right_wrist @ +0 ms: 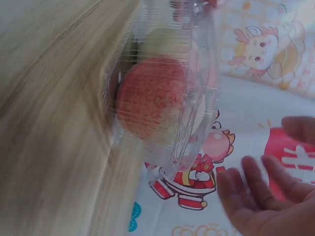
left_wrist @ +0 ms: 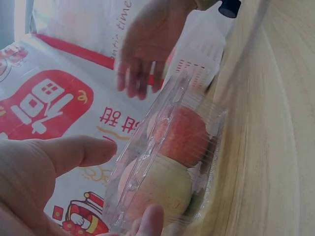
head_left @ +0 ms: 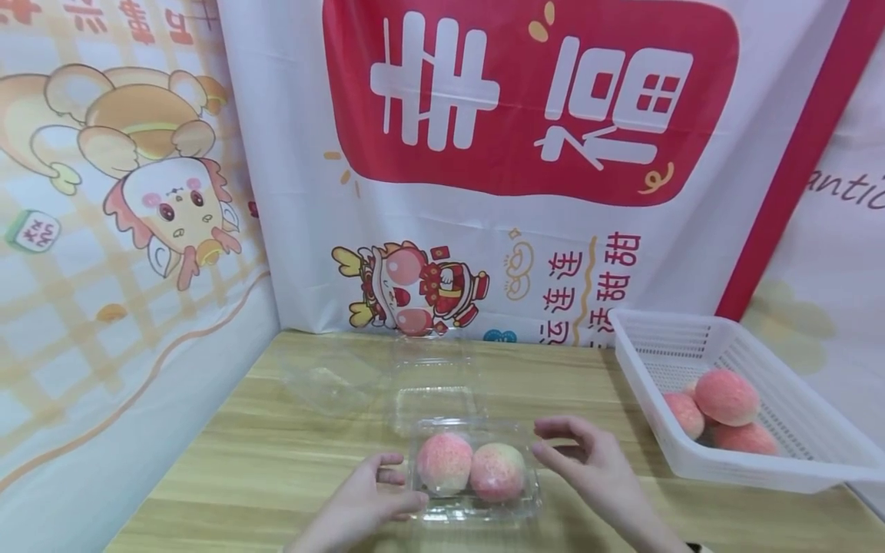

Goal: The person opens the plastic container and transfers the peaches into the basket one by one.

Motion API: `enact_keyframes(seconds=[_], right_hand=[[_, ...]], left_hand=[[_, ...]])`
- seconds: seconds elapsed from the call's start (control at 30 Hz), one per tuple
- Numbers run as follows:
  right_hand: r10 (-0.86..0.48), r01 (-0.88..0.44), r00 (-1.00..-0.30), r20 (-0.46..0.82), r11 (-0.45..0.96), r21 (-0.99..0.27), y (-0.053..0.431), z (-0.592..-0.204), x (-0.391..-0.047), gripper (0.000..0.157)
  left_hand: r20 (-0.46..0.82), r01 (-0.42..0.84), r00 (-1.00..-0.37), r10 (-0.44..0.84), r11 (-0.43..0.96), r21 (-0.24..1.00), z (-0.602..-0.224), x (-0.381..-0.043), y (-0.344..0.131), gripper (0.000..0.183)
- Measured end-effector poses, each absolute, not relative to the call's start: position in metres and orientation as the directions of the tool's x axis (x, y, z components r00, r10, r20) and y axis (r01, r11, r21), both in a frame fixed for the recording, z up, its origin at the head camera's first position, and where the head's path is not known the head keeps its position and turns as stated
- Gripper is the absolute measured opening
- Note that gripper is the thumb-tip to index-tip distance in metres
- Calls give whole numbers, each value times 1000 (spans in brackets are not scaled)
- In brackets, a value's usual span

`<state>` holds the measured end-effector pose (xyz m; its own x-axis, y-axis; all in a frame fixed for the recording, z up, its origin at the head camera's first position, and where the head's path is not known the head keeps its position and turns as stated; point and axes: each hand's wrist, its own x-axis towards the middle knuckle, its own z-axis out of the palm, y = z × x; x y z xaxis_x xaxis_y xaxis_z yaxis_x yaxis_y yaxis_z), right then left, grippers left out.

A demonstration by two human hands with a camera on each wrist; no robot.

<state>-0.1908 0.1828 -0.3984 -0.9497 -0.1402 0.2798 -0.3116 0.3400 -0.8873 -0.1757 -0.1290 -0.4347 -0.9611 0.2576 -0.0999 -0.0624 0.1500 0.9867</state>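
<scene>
A clear plastic clamshell box (head_left: 477,511) stands on the wooden table with its lid down over two pink-and-yellow peaches (head_left: 445,463), which lie side by side. At the box's left end is my left hand (head_left: 362,501), its fingertips close against the side and its thumb stretched out; a fingertip overlaps the near edge in the left wrist view. My right hand (head_left: 596,470) hovers off the right end, fingers spread and lightly bent, holding nothing. From the right wrist, a gap shows between that hand and the box (right_wrist: 197,113).
Behind the box stand more clear plastic containers (head_left: 434,401), with another transparent piece (head_left: 330,378) to their left. A white perforated basket (head_left: 781,470) on the right holds several peaches (head_left: 727,397). Printed cloths (head_left: 290,230) hang along the table's back and left.
</scene>
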Motion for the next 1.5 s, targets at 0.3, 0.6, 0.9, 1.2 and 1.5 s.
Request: enact_keyframes(seconds=[0.3,0.6,0.9,1.2,1.5], right_hand=[[-503,-837,-534,679,426,-343,164,-403,-190,59],[-658,-810,-583,476,512,-286,156,-405,-179,62],[-653,-723,-686,321,568,-393,157,-405,-178,63],[-696,-781,-621,361,510,-361,155,-416,-184,66],[-712,-824,-565,417,512,-243,152,-427,-188,62]], left_hand=[[-36,7,-984,176,237,972,-432,-170,-111,101],[6,39,-989,145,225,974,-443,-161,-94,119],[84,111,-988,132,219,969,-450,-158,-84,123],[57,86,-987,147,197,977,-450,-158,-84,126],[96,124,-983,157,178,976,-454,-159,-86,118]])
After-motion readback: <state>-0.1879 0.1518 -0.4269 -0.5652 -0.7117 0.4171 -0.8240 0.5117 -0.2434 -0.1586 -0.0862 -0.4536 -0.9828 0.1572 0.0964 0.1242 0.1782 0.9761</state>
